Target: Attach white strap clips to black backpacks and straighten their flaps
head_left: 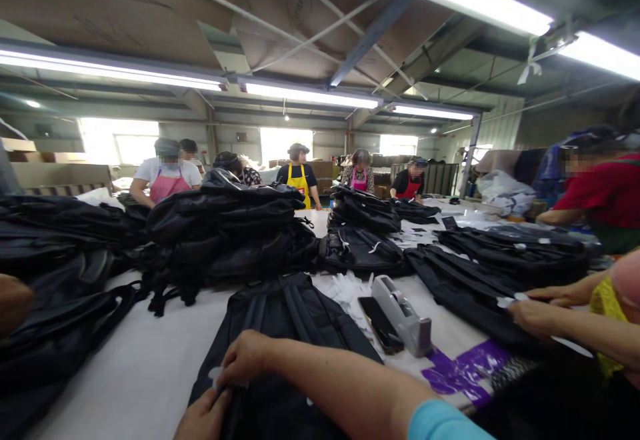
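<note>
Bag (313, 317), under right hand (249, 359), left hand (204, 413)

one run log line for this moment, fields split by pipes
left hand: at white piece | right hand: at white piece | beneath: black bag | right of bag: phone, tape dispenser

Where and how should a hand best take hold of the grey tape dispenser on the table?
Probably across the middle of the tape dispenser, from above and a little from the right. Its long, narrow body stands upright on the table, so thumb and fingers could straddle it. The dark phone lies close along its left side, leaving less room there.
</note>
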The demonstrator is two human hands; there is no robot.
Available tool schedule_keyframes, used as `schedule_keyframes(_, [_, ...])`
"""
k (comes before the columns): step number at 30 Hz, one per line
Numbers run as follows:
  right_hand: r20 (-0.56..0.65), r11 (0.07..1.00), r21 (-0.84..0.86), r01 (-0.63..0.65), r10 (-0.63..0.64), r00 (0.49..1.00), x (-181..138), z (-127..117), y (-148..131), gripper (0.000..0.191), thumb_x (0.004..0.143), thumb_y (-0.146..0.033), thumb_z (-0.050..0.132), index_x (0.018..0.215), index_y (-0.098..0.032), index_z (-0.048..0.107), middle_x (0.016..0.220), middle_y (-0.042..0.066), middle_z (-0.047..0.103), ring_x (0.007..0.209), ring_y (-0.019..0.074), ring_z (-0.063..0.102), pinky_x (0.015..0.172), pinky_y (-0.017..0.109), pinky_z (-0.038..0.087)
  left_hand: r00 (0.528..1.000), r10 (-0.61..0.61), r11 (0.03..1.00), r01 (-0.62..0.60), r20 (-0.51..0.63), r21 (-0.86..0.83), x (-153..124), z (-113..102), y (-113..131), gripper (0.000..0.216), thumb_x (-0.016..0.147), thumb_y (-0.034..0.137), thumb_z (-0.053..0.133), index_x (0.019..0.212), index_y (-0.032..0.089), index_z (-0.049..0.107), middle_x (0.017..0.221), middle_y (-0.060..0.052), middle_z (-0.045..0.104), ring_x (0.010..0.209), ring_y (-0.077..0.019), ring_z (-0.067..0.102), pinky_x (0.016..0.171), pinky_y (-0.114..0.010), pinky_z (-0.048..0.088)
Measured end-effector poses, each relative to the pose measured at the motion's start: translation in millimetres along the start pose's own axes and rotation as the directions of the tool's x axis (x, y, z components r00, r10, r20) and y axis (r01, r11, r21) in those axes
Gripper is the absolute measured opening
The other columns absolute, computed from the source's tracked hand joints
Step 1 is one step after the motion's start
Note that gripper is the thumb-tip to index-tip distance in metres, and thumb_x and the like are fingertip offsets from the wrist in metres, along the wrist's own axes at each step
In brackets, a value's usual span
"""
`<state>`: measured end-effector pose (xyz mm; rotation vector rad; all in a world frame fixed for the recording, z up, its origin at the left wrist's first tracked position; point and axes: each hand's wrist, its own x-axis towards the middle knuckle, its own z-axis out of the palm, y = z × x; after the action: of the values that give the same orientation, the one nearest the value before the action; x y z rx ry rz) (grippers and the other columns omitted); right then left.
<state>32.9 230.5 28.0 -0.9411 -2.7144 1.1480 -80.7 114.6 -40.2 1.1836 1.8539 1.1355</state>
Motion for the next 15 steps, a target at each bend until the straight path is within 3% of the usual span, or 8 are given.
schedule_keyframes(4, [-0.168, 0.986, 0.082, 0.148, -0.133, 0.977, -11, 3, -1, 0.005, 0.071, -0.023, 0.073, 0.073, -0.019, 0.075, 0.078, -0.003, 0.069, 0.085, 0.0138, 0.062, 0.068, 0.016, 0.043, 0.998, -0.052, 0.988, 0.055, 0.022, -0.143, -14, 2, 9, 0.047, 0.07, 0.058, 0.062, 0.083, 0.013, 0.073, 0.076, -0.009, 0.073, 0.075, -0.0298, 0.069, 0.064, -0.035, 0.053])
schedule_keyframes(8, [-0.127, 0.971, 0.178, 0.161, -0.139, 0.982, -18, 9, 8, 0.023, 0.082, -0.024, 0.061, 0.095, -0.013, 0.076, 0.083, 0.003, 0.071, 0.077, 0.0146, 0.064, 0.065, 0.02, 0.046, 0.994, -0.095, 0.932, 0.105, 0.045, -0.346, -25, 8, 14, 0.047, 0.068, 0.056, 0.066, 0.079, 0.011, 0.07, 0.065, -0.008, 0.069, 0.058, -0.022, 0.063, 0.055, -0.031, 0.047])
schedule_keyframes(11, [-0.088, 0.964, 0.225, 0.139, -0.122, 0.989, -16, 13, 15, 0.036, 0.079, -0.022, 0.062, 0.112, -0.013, 0.071, 0.09, 0.005, 0.073, 0.078, 0.0155, 0.065, 0.067, 0.022, 0.049, 0.993, -0.117, 0.921, 0.117, 0.021, -0.371, -27, 10, 10, 0.042, 0.071, 0.052, 0.066, 0.081, 0.012, 0.07, 0.065, -0.007, 0.068, 0.057, -0.0192, 0.061, 0.054, -0.028, 0.044])
schedule_keyframes(15, [-0.026, 0.971, 0.226, 0.072, -0.068, 0.997, -16, 13, 11, 0.045, 0.073, -0.02, 0.066, 0.117, -0.013, 0.07, 0.089, 0.007, 0.073, 0.075, 0.0161, 0.065, 0.065, 0.023, 0.049, 0.993, -0.114, 0.924, 0.11, 0.009, -0.368, -29, 11, 7, 0.034, 0.074, 0.045, 0.066, 0.08, 0.012, 0.071, 0.065, -0.005, 0.067, 0.056, -0.0172, 0.059, 0.053, -0.027, 0.042])
